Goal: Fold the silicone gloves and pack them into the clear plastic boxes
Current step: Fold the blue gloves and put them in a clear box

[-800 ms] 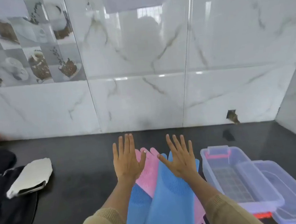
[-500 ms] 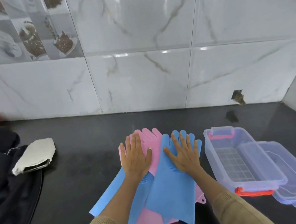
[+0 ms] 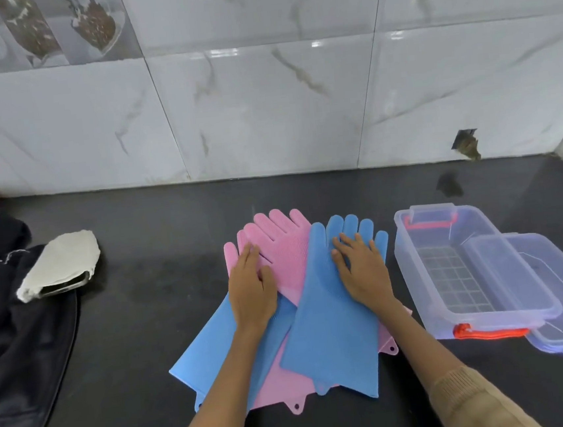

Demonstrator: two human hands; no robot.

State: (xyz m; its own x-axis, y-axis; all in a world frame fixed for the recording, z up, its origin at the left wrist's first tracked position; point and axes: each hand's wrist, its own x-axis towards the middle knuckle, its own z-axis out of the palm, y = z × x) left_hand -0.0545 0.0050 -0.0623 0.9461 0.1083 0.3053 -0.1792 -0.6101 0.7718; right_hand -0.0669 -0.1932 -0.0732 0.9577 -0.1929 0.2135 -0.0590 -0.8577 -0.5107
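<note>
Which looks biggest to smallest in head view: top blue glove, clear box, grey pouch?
1. Top blue glove
2. Clear box, close to the glove in apparent size, so that order is unsure
3. Grey pouch, clearly smallest

Black counter (image 3: pixel 167 327) w/ gloves (image 3: pixel 331 312), clear boxes (image 3: pixel 450 266), dark cloth (image 3: pixel 17 342).

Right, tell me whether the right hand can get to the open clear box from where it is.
Probably yes: the right hand lies flat on the top blue glove, and the clear box stands right beside it, lid off, nothing between.
</note>
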